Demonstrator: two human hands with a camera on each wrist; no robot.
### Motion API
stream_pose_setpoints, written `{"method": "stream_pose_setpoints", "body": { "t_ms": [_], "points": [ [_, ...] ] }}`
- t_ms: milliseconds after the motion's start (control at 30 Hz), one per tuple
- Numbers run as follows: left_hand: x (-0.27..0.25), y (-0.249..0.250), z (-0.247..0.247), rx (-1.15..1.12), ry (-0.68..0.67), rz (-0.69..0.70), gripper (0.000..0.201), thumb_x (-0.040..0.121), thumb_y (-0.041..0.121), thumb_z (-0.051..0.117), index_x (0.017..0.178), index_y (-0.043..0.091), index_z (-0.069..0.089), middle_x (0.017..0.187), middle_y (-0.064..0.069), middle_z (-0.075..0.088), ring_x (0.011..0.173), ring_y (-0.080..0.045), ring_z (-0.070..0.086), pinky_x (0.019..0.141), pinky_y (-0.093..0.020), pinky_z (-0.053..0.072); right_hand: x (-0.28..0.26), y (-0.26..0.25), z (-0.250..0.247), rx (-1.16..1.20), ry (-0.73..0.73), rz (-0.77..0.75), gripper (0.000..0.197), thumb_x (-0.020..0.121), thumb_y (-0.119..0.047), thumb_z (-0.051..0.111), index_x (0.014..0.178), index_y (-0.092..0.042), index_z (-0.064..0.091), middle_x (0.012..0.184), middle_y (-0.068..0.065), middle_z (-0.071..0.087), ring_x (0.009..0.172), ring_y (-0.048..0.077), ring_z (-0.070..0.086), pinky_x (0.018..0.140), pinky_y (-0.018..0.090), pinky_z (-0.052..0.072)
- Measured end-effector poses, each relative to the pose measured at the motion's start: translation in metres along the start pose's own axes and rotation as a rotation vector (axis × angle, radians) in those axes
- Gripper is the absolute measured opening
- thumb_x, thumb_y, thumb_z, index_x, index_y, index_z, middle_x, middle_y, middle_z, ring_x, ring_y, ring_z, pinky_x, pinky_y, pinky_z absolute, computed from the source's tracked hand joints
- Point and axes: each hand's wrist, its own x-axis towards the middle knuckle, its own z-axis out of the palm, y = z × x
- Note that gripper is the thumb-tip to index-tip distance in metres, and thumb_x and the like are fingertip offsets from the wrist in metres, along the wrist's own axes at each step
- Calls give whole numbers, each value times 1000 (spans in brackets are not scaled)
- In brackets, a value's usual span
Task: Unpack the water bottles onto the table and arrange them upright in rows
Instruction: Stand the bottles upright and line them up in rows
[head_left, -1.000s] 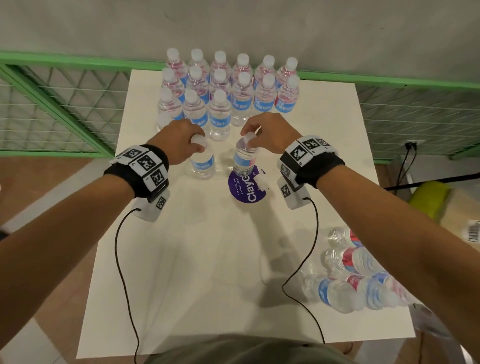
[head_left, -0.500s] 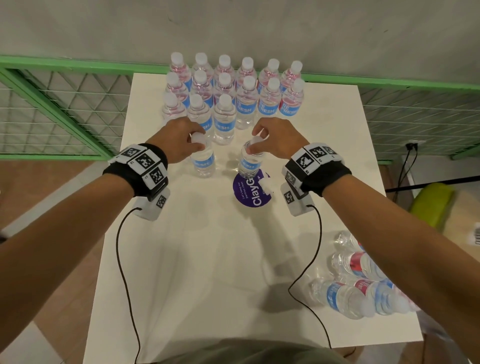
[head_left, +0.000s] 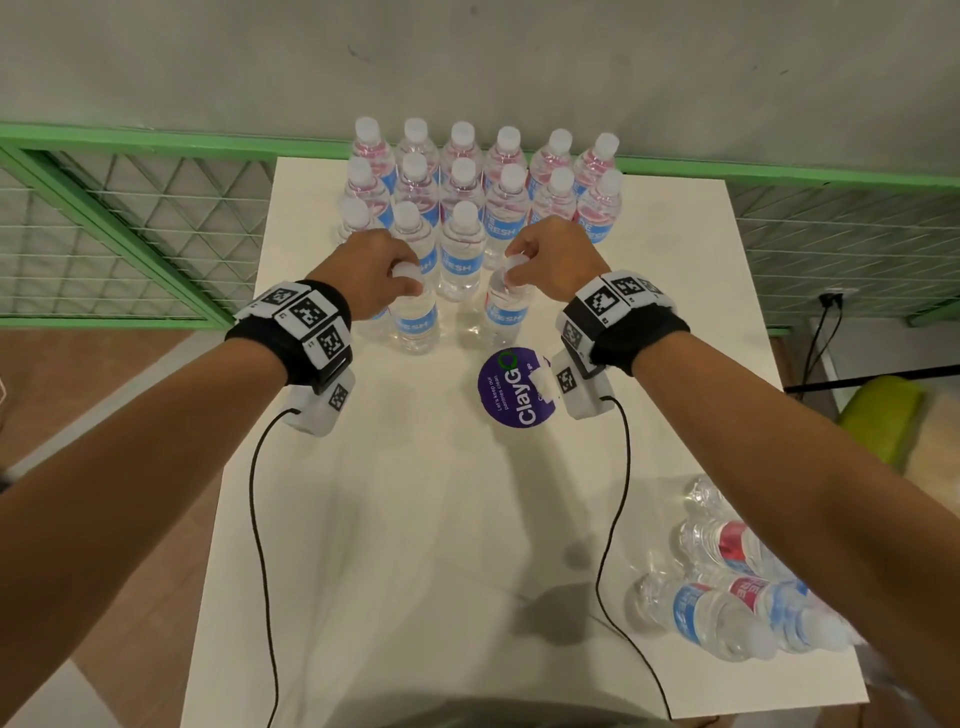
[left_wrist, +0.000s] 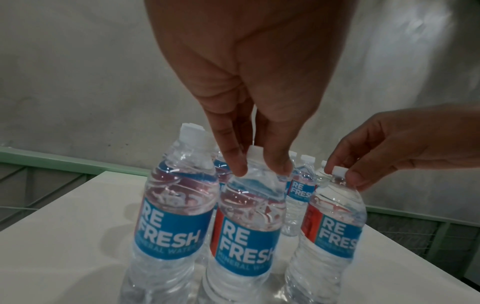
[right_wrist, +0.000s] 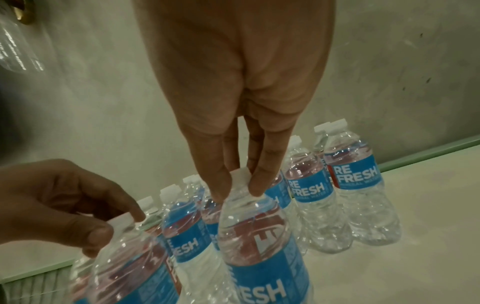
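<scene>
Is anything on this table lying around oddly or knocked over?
Yes: several bottles lie on their sides at the table's near right corner, not upright in rows. A round purple sticker sits mid-table. No spill shows.

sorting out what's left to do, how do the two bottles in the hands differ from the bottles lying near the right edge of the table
The two held bottles stand upright; the lying bottles rest on their sides. The left hand and right hand each pinch a cap; nothing touches the lying ones. Held ones sit beside the standing rows, the others apart. All share white caps and blue labels.
</scene>
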Motion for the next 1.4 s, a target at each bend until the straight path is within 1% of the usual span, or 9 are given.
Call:
{"method": "stream_pose_setpoints", "body": {
  "t_ms": [133,333,633,767,900,1000,1100,1267,1400],
  "points": [
    [5,-4,-3,-10,28,-26,33,84,23,66,112,6,64,97,-15,58,88,-24,50,78,-27,35,23,-1,-4,-31,50,43,37,74,-14,74,110,-9,66,112,11,60,90,16,49,76,25,39],
    [7,-3,-2,-49,47,2,32,83,21,67,111,5,64,91,-7,50,83,-17,45,77,-24,33,38,-1,-8,-54,105,40,33,74,-13,73,106,-10,68,113,11,63,102,26,59,78,25,41],
    [10,-4,-2,-31,57,22,33,82,20,68,111,6,64,89,-4,49,84,-16,44,79,-25,34,47,-5,-10,-90,105,27,35,75,-13,71,110,-12,67,116,9,62,104,26,59,76,24,39],
    [12,-3,-2,-22,55,17,33,83,20,67,112,6,63,99,-12,58,90,-22,50,81,-26,34,51,-6,-11,-86,105,31,37,75,-14,73,111,-11,67,117,10,61,99,23,58,76,23,38],
    [13,-4,-3,-27,48,4,35,83,20,67,115,7,62,110,-15,59,103,-30,54,88,-31,38,54,-6,-13,-78,112,21,38,75,-13,72,112,-10,67,116,11,62,105,25,60,76,22,39],
    [15,-4,-4,-28,39,4,35,83,19,67,115,6,62,112,-16,60,105,-31,54,91,-36,40,56,-6,-13,-73,102,11,38,75,-13,72,112,-9,67,111,10,62,98,24,58,75,23,38],
    [16,-4,-5,-2,35,5,35,83,20,67,115,7,62,111,-16,59,104,-31,54,91,-37,40,57,-5,-14,-75,100,3,37,76,-13,72,113,-9,67,96,2,53,88,18,52,75,23,37],
    [17,-3,-4,2,56,18,35,83,19,66,115,6,61,110,-17,59,103,-31,54,89,-35,40,59,-2,-13,-84,109,-7,35,75,-14,72,110,-12,68,93,-1,50,85,14,47,77,26,41],
    [19,-7,-3,-8,39,21,35,84,20,66,116,7,60,107,-16,58,97,-29,55,86,-33,40,57,-2,-15,-61,95,-18,36,76,-14,72,111,-10,66,94,-1,50,85,14,49,74,22,36]
  ]
}}
